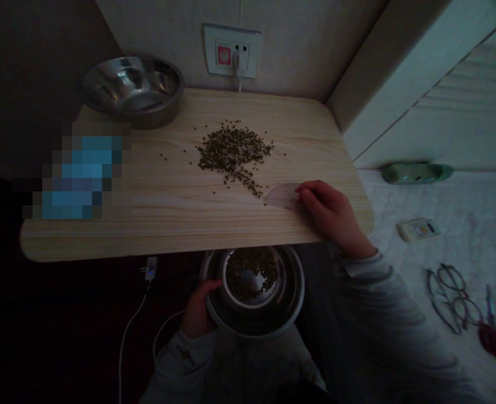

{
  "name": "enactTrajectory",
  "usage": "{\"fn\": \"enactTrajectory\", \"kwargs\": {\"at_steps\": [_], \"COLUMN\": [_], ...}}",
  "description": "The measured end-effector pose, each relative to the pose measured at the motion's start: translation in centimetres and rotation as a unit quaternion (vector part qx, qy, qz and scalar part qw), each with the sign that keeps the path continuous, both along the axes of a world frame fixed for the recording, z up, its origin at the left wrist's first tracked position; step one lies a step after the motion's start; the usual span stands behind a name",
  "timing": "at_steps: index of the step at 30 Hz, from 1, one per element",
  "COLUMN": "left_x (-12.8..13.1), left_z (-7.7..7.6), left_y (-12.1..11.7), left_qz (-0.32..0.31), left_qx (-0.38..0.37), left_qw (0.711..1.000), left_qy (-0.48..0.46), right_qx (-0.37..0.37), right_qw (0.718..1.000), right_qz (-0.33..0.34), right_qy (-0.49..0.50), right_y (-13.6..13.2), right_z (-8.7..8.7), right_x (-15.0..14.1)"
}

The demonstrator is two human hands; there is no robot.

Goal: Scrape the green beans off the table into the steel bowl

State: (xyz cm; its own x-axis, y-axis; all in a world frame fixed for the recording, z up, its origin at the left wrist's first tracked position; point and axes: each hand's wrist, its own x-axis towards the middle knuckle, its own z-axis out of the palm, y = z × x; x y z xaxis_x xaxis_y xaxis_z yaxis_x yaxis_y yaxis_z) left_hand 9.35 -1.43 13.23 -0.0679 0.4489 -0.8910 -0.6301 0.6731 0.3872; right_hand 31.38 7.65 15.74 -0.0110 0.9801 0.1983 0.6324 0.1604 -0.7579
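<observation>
My right hand (330, 210) pinches a thin, clear, curved plastic sheet (282, 196) whose edge lies on the wooden tabletop. Just beyond the sheet's tip spreads a loose pile of small dark green beans or seeds (233, 148), with a trail leading toward the sheet. Below the front edge of the table, my left hand (200, 308) grips a steel bowl (296, 303) at its left side, the thumb lying over the rim. Inside it sits a smaller steel dish (252, 306) holding more of the same beans. My left fingers are mostly hidden under the bowl.
An empty-looking steel basin (159, 109) stands at the table's back left corner, near a pixelated blue patch (82, 177). A wall socket (231, 50) holds a plug. Right of the table (168, 233), a bed carries a green object (416, 173), a pale remote-like device (418, 229) and glasses (452, 278).
</observation>
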Motion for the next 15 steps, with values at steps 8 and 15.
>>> {"fn": "enactTrajectory", "kwargs": {"at_steps": [8,15], "left_x": [0.5,-0.8], "left_z": [2.9,0.8], "left_y": [0.3,0.5], "left_qz": [0.006,0.000], "left_qx": [0.056,-0.011], "left_qw": [0.997,0.999], "left_qy": [0.057,-0.050], "right_qx": [-0.017,-0.027], "right_qw": [0.996,0.989], "right_qz": [0.073,0.141], "right_qy": [-0.056,-0.028], "right_y": [-2.6,-3.2], "right_z": [0.9,1.5], "right_x": [-2.3,-3.8]}}
